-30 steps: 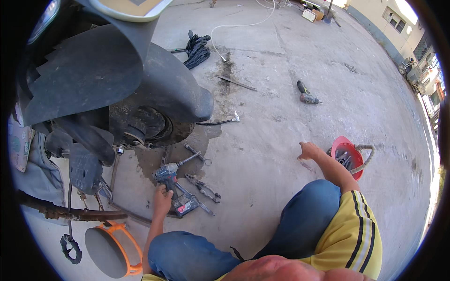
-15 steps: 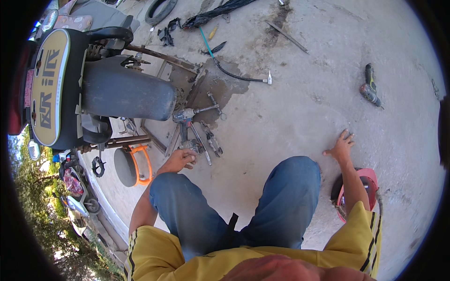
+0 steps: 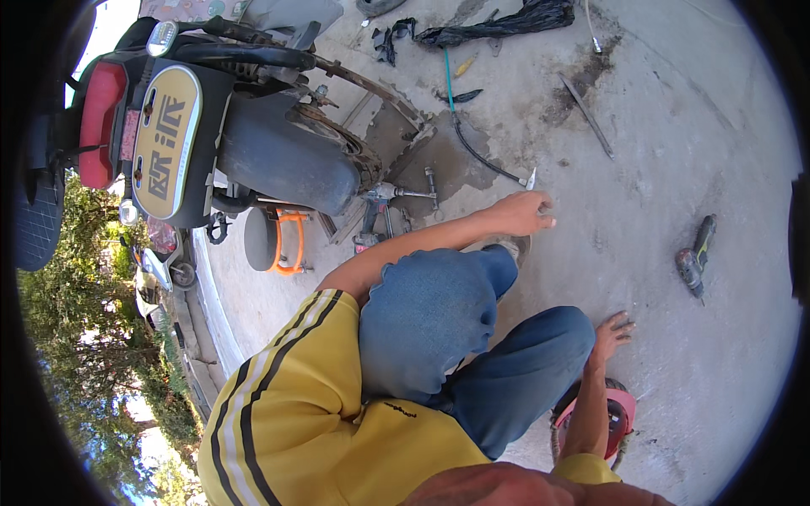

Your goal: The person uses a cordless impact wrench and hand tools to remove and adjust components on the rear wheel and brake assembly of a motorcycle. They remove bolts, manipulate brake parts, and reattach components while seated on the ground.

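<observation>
My left hand (image 3: 519, 212) reaches across in front of my knee, above the concrete floor. Its fingers are loosely bent and a little apart, with nothing visible in them. Just beyond it lies the metal-tipped end of a thin dark hose (image 3: 492, 166), which turns green farther back. My right hand (image 3: 612, 335) is low beside my right knee, fingers spread, holding nothing. Behind that wrist is a pink and dark rounded object (image 3: 623, 406) with straps, partly hidden by my forearm. A cordless power wrench (image 3: 377, 202) rests by the motorbike's rear wheel, partly covered by my left arm.
The motorbike (image 3: 287, 156) fills the left, its rear mudguard toward me. Beside it sits an orange-framed stool (image 3: 289, 244). A cordless drill (image 3: 693, 268) lies at the right. Farther off are a metal bar (image 3: 588, 118) and black plastic sheeting (image 3: 498, 27).
My left hand has swung right and forward, from beside the tools to near the hose end. My body has turned and leaned, and the view has shifted. My right hand stays low, fingers spread.
</observation>
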The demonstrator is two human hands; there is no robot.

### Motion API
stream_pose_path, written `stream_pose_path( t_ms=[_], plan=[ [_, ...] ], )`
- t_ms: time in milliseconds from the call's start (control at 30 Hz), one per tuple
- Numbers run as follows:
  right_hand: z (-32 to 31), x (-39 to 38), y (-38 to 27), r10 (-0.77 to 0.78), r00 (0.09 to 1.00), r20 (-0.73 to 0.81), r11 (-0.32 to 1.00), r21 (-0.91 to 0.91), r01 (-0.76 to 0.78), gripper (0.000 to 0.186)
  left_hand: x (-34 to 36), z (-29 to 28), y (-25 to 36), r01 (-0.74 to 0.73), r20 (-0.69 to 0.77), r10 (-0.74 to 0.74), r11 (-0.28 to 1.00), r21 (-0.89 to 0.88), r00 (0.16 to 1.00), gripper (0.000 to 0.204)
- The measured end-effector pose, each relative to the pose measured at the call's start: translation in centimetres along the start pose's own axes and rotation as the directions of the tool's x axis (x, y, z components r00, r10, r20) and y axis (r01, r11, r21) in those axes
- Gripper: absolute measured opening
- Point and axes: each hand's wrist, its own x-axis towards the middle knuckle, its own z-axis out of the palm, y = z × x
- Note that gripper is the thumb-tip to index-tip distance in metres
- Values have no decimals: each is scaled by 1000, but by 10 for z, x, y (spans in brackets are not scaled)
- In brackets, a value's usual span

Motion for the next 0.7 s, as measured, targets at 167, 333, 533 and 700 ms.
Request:
stream_pose_path(
  t_ms=[167, 333, 533, 700],
  plan=[
    [-38, -10, -8, 61, 983, 174, 998, 24, -66, 81, 112, -16, -56, 244, -138, -207, 899, 365, 968, 87],
    [-29, -5, 12, -196, 981, 10, 868, -464, 178, 58, 178, -34, -106, 459, -346, -336, 803, 380, 876, 103],
    [-64, 50, 2, -146, 972, 184, 934, -297, 197, 52, 204, -28, -122, 499, -387, -352, 767, 403, 852, 112],
    [-110, 99, -1, -94, 935, 343, 988, -81, 129, 48, 208, -32, -115, 482, -363, -340, 756, 444, 868, 113]
  ],
)
